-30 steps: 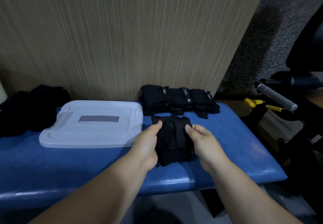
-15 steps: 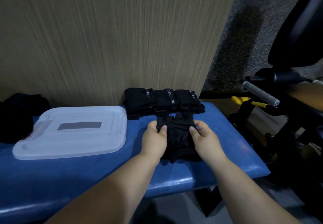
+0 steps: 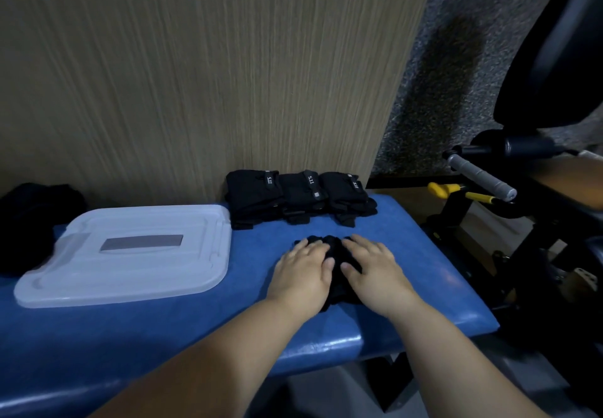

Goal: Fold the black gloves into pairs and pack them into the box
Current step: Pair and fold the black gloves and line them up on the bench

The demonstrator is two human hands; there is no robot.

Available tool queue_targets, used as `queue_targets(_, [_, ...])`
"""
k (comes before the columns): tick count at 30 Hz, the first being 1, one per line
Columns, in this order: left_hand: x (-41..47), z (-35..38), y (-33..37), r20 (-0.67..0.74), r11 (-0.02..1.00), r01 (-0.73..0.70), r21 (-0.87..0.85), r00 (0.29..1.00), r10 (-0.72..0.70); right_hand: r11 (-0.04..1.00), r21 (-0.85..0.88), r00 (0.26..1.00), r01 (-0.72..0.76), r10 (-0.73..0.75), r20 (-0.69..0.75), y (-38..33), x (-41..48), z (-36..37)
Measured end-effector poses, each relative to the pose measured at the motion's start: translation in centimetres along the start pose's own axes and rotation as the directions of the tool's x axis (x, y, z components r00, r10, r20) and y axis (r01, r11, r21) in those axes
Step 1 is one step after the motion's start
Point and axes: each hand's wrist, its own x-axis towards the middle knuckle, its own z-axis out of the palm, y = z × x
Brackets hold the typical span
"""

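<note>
A folded pair of black gloves [image 3: 336, 254] lies on the blue padded bench [image 3: 195, 319], mostly covered by my hands. My left hand [image 3: 303, 270] lies flat on its left half and my right hand [image 3: 372, 270] lies flat on its right half, fingers straight and pressing down. Behind them, three folded black glove pairs [image 3: 300, 195] with small white labels stand in a row against the wooden panel. A translucent white box lid [image 3: 127, 254] lies flat to the left. A heap of loose black gloves [image 3: 29, 222] sits at the far left.
The wooden panel [image 3: 195, 75] rises right behind the bench. Right of the bench stands black exercise equipment with a grey grip handle [image 3: 479, 177] and yellow-tipped levers [image 3: 456, 191]. The bench's front edge runs just under my wrists.
My hands went from pinching the glove pair at its sides to lying flat on top of it. The pair now lies lower and flatter on the bench. The view shifted a little.
</note>
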Motion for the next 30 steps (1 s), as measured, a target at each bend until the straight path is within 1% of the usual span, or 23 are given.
queue_targets(2, [-0.1,0.4,-0.3,0.150,0.994,-0.002,0.111,0.989,-0.015,0.994,-0.111,0.991,0.010,0.004,0.132,0.0,0.0,0.4])
queue_targets(4, [-0.2,0.4,-0.6,0.214,0.982,-0.012,0.188,0.977,-0.029,0.977,-0.211,0.977,0.009,0.036,0.208,0.1,0.0,0.7])
queue_targets(6, [-0.2,0.3,-0.7,0.238,0.975,-0.017,0.222,0.971,-0.037,0.967,-0.255,0.972,0.002,0.059,0.229,0.1,-0.2,0.8])
queue_targets(11, [-0.5,0.0,-0.8,0.264,0.968,-0.015,0.250,0.963,-0.053,0.964,-0.264,0.974,-0.007,0.066,0.217,0.1,-0.5,0.9])
queue_targets(14, [-0.7,-0.2,-1.1,0.235,0.972,-0.013,0.234,0.971,-0.044,0.968,-0.252,0.980,-0.006,0.056,0.191,0.0,-0.5,1.0])
queue_targets(16, [-1.1,-0.4,-1.5,0.206,0.982,-0.015,0.190,0.978,-0.025,0.975,-0.221,0.988,-0.006,0.040,0.151,-0.1,-0.5,0.9])
queue_targets(20, [-2.6,-2.4,-3.1,0.085,0.996,0.005,0.090,0.996,-0.012,0.989,-0.143,0.997,0.049,-0.057,-0.048,-1.1,-0.4,0.8])
queue_targets(23, [-4.2,-4.5,-4.7,-0.005,0.992,0.018,0.127,1.000,-0.017,0.983,-0.110,0.967,0.149,-0.168,-0.193,-2.9,-0.3,1.5])
queue_targets(25, [-5.2,-5.7,-6.2,-0.053,0.988,0.058,0.146,0.997,-0.050,0.971,-0.115,0.939,0.210,-0.233,-0.253,-4.6,-0.4,2.3])
queue_targets(27, [-6.2,-6.9,-8.0,-0.098,0.981,0.123,0.150,0.989,-0.109,0.959,-0.112,0.917,0.260,-0.281,-0.282,-6.6,-0.6,3.2])
queue_targets(30, [-7.4,-9.0,-10.6,-0.171,0.962,0.247,0.117,0.959,-0.225,0.937,-0.059,0.903,0.344,-0.347,-0.253,-9.8,-0.7,5.0])
